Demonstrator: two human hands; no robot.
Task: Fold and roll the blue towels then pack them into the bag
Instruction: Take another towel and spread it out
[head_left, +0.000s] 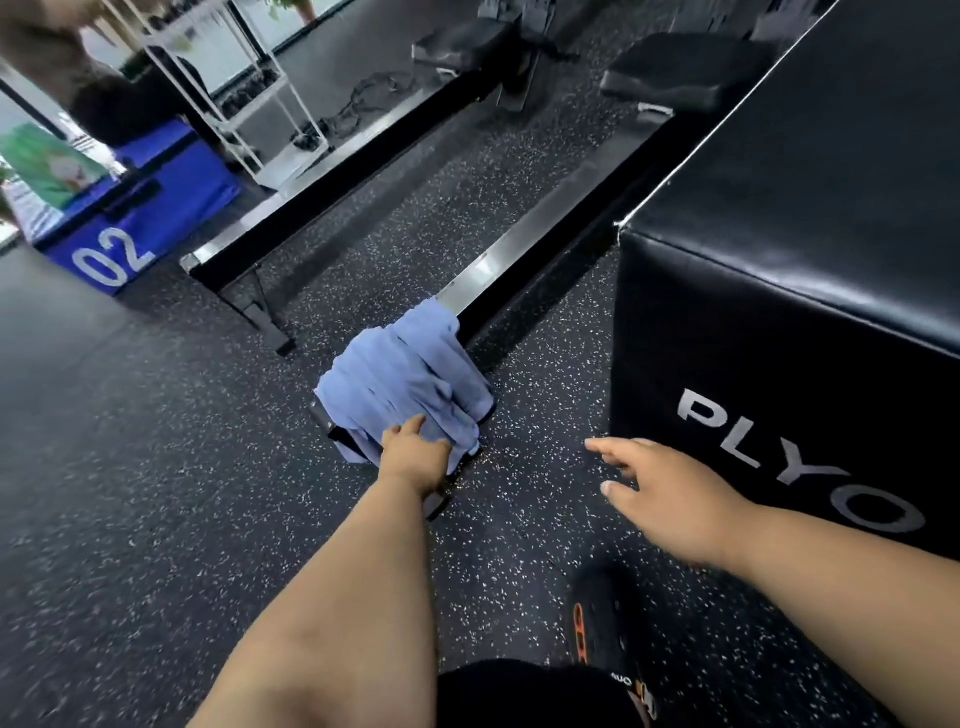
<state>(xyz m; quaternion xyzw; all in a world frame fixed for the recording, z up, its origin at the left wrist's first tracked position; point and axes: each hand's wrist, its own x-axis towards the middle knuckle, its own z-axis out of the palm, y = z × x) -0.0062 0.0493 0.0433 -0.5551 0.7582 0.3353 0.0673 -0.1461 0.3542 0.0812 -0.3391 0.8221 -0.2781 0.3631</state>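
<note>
The speckled rubber floor (156, 467) takes up most of the view. On the right stands a big black plyo box (805, 260), its side lettered PLYO. Two long black benches run away across the middle; the farther bench (332, 192) is bare, and the nearer bench (524, 244) has the blue towels (400, 379) heaped over its near end, hanging down the end toward the floor. A blue box (140, 218) marked 02 sits far left. No bag can be made out for certain (a dark strap or buckle shows under the towels' left edge, too little to name).

The left hand (415, 457) reaches out to the lower edge of the towels and rests against the cloth; its fingers look fairly straight, and whether any are tucked into a fold cannot be told. The right hand (670, 493) hovers above the floor, well apart from the towels, fingers spread wide and holding nothing. A dark shoe (602, 623) with orange trim shows below it.

The towels look thin, soft and light, bunched in loose folds, so they will sag and slide off the smooth bench if tugged by one corner. A better hold is probably a handful of the bunched top where it crosses the bench, or two corners, one per hand. Folding has apparently not begun.
</note>
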